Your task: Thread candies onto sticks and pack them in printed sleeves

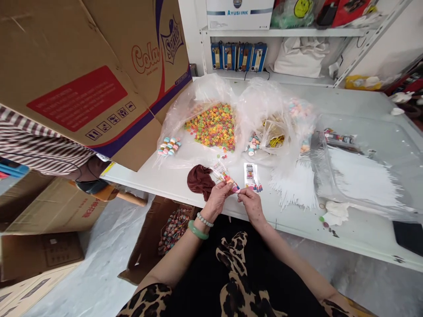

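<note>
My left hand [218,197] is closed on a small printed packet [226,175], which slants across the table's front edge. My right hand [251,203] pinches the packet's lower right corner. A brown cloth [200,179] lies just left of the packet. To the right, another printed packet [251,175] rests flat on the table. Behind my hands, an open clear bag holds many colourful ring candies [214,125]. Beside it sits a bag with gold ties [276,140] and pastel candies [254,143]. White sticks [299,185] lie in a pile further right.
A large cardboard box [99,66] stands at the left, with a person in a striped garment [39,141] behind it. Below the table edge, an open carton holds wrapped candies [175,229]. A clear plastic bag of white sticks [363,178] lies right. Shelves [297,32] stand behind.
</note>
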Demonstrator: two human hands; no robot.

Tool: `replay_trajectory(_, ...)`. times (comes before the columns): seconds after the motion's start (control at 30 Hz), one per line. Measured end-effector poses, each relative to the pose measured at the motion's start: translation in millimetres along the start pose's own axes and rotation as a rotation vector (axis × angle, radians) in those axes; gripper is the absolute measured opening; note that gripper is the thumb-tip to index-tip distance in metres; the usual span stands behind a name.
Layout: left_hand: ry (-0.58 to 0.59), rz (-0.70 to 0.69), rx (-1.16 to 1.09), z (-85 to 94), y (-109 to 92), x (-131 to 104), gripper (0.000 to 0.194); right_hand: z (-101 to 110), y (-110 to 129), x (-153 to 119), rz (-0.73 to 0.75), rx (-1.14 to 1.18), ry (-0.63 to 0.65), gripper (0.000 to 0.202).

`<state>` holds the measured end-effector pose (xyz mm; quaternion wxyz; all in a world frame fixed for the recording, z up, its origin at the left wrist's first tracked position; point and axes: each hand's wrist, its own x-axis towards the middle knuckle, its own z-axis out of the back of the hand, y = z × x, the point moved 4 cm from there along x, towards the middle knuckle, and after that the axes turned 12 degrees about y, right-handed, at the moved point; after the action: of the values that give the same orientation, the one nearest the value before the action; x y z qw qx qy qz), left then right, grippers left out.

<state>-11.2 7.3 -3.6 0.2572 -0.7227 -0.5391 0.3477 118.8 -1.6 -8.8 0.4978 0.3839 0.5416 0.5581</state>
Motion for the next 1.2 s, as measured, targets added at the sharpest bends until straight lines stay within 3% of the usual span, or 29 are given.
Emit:
replay_trajectory(0.23, -0.063, -0.035, -0.043, -0.1, -3, 2, 0.031, -5, 4, 6, 0.016, -0.013, 0.011, 0.015)
replay_trajectory(0.4, -0.071, -0.036, 0.04, 3.3, -9, 2, 0.032, 0, 0, 7, -0.071, 0.024, 0.025, 0.021)
replay_trajectory(0.67, -0.058, -0.026, 0.043, -2.9, -1, -4, 0.03, 0, -4, 12, -0.153, 0.133, 0.115, 0.033)
replay_trajectory(0.87, -0.092, -0.083, 0.058, -6.5, 5, -3, 0.034, -7, -3, 30, -0.243, -0.126, 0.046, 0.035)
replay_trajectory(0.93, -0.078, -0.039, 0.019, -3.3, 5, -1, 0.036, -8, 1, 33, -0.216, -0.211, 0.04, 0.036)
replay_trajectory(1.03, -0.091, 0.037, -0.035, 9.7, 0, 2, 0.038, -10, 3, 27, -0.107, -0.196, 0.131, 0.03)
replay_trajectory(1.2, -0.175, -0.054, 0.02, 27.4, -12, 3, 0.037, -7, -5, 12, -0.069, -0.2, 0.196, 0.022)
